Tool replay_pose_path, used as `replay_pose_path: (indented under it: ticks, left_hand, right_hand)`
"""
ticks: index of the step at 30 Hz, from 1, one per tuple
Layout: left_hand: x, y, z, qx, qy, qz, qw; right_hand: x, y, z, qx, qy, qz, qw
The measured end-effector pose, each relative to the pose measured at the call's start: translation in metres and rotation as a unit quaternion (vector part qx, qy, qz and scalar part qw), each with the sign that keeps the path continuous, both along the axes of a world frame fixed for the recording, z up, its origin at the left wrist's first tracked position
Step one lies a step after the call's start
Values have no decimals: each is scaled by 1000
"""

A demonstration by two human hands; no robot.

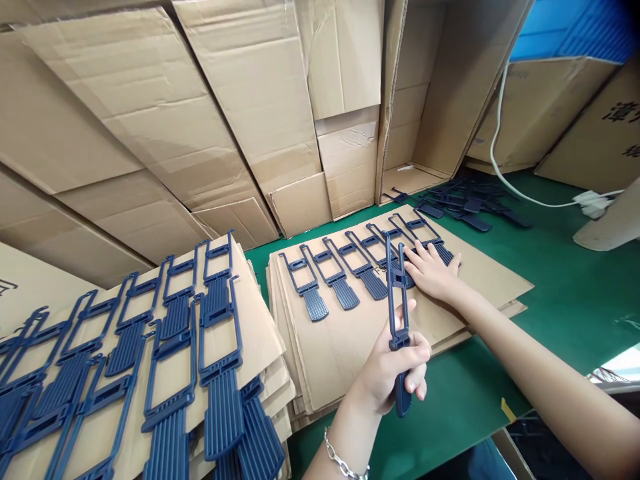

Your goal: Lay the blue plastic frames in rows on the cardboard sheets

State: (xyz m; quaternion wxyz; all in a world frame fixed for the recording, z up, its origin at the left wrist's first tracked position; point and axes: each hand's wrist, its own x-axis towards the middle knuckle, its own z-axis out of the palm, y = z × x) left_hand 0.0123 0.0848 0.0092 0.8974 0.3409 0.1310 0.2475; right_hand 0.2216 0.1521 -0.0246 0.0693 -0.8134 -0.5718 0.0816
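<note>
My left hand (375, 373), with a chain bracelet at the wrist, grips a dark blue plastic frame piece (399, 337) by its lower end. The piece is upright, its narrow side toward me and its two long arms pointing up. Spread flat, my right hand (433, 273) rests on the right part of a row of similar pieces, partly covering some of them. Each piece in the row, such as the leftmost frame piece (315, 305), has an open rectangular frame and a ribbed paddle. They lie side by side on a stack of cardboard sheets (340, 353).
At left, a taller cardboard stack (263, 333) carries several more frame pieces (223, 407). Loose dark parts (473, 207) are heaped at the back right of the green table (560, 280), beside an open cardboard box (425, 127). A white cable (495, 150) hangs there. Cardboard panels (250, 87) line the back.
</note>
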Motion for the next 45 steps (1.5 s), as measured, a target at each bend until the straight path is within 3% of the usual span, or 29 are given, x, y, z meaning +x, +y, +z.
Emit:
replay_pose_path:
  ticks: [5,14,25,35,45]
  left_hand:
    - [0,0,0,-7,9,2,1000]
    - [0,0,-1,-5,6,-5,1000]
    - [1,1,-4,-7,10,2,1000]
    - [3,-1,-5,2,12,-11,1000]
    - [5,-2,-7,-12,23,-13,1000]
  right_hand:
    - [-7,-5,1,37,16,25,999]
    - [-11,-11,4,23,-25,177,984]
    - [-8,-11,-3,61,-45,200,977]
    - [0,7,-7,59,-52,224,971]
    - [1,3,-20,123,-22,198,972]
